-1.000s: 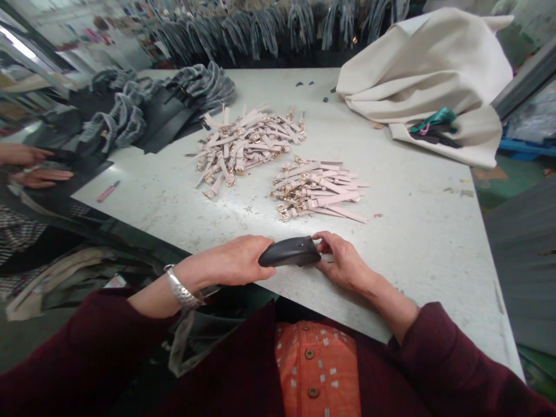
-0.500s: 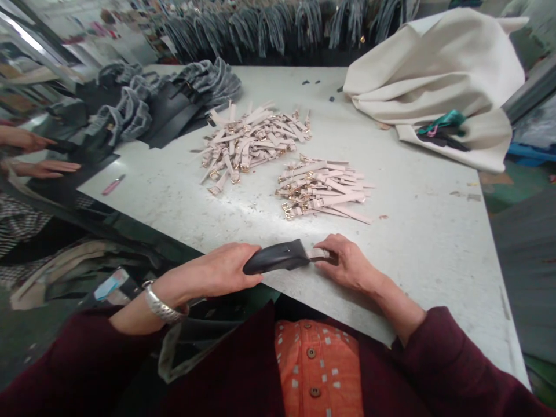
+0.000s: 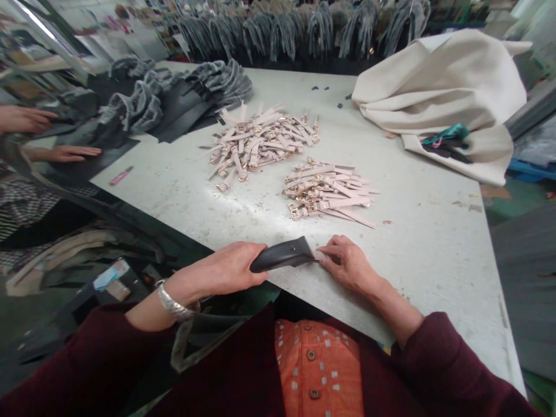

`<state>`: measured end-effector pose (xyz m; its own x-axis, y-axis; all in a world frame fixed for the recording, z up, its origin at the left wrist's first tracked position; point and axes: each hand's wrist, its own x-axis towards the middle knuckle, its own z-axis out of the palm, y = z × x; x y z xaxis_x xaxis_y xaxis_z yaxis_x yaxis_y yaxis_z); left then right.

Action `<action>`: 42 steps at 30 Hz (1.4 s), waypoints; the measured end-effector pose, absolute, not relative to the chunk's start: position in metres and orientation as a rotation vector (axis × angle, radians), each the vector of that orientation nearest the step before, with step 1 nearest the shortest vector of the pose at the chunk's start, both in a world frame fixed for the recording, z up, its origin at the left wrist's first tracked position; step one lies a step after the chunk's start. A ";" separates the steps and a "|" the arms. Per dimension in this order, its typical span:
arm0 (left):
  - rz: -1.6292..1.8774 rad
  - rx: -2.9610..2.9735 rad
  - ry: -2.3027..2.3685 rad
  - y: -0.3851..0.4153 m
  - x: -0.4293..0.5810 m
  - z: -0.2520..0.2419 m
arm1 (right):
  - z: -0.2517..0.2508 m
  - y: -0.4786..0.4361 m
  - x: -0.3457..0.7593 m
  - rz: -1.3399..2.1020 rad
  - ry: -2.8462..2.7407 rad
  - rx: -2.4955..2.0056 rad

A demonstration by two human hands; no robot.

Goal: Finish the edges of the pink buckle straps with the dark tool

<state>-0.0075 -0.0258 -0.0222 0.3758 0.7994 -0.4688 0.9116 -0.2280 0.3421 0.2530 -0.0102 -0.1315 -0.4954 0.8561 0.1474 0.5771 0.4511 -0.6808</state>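
Left hand (image 3: 226,271) closed around dark curved leather piece (image 3: 282,253), matte, one rivet dot, right hand (image 3: 347,263) pinched its tapered end on desk (image 3: 434,231).

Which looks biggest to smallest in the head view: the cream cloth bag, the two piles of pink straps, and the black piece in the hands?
1. Cream cloth bag, largest by far.
2. The far strap pile and the near strap pile look about alike; too close to rank.
3. Black piece, held by the left hand and touched by the right hand; smallest, though nearest the camera.

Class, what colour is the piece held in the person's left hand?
Black piece, dark and matte, seen best in the head view.
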 end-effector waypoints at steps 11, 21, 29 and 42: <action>-0.150 2.019 1.564 -0.026 -0.011 -0.008 | -0.138 -0.021 0.248 0.497 -2.174 -1.231; -0.264 2.035 1.525 -0.052 -0.029 -0.022 | -0.127 -0.042 0.249 0.348 -2.462 -1.105; -0.314 2.110 1.496 -0.046 -0.026 -0.018 | -0.128 -0.029 0.244 0.627 -2.334 -1.112; -0.299 2.102 1.494 -0.046 -0.026 -0.024 | -0.133 -0.032 0.240 0.456 -2.389 -1.133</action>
